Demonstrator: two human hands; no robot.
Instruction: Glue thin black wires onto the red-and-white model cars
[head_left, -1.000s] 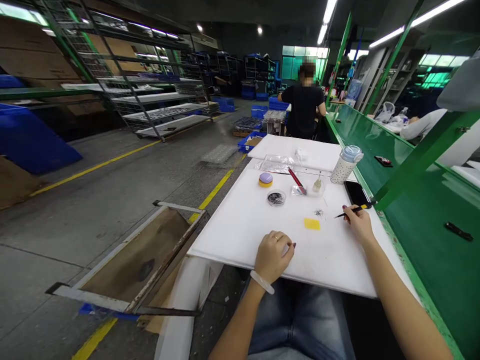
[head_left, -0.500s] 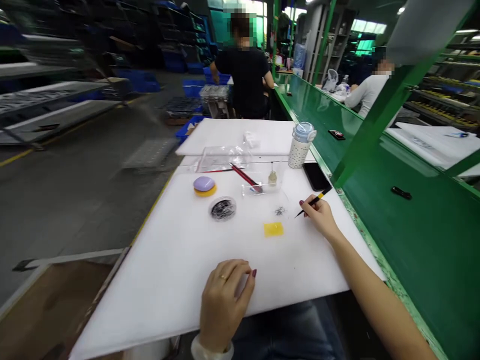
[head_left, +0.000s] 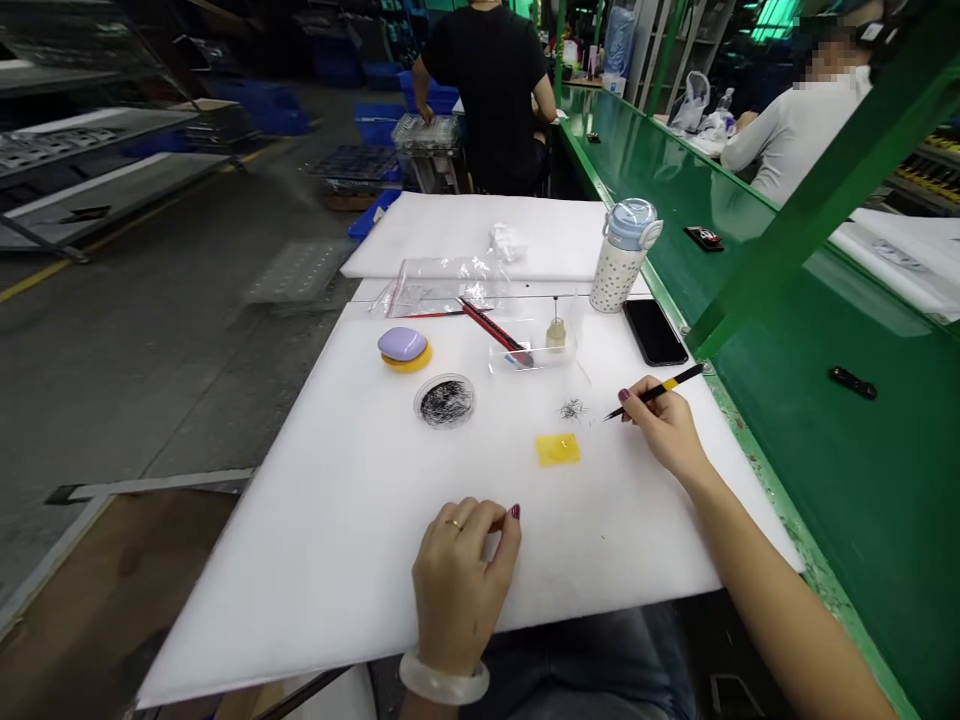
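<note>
Forearms are cut off by the lower edge of the view, so only the hands and wrists show in full. The left hand [head_left: 457, 580] rests on the white worktop [head_left: 337, 520] near its front edge, fingers curled in and thumb against the forefinger; whether it pinches anything cannot be told. The right hand [head_left: 666, 428] lies toward the right edge and grips a tool [head_left: 660, 388] between thumb and fingers. The tool is thin and black with a yellow band, and its fine tip points left at a heap [head_left: 572, 409] of tiny dark parts, just short of touching it. The parts are too small to make out singly. Just in front of the heap lies a yellow pad [head_left: 557, 449].

Further left stands a round dish [head_left: 445, 401] holding more dark bits, blurred into one mass. Near the back edge sit a clear tray [head_left: 536, 352], a phone [head_left: 655, 331] and a spotted bottle [head_left: 624, 255]. A person in a black top [head_left: 487, 90] stands beyond, cut off at the top of the view.
</note>
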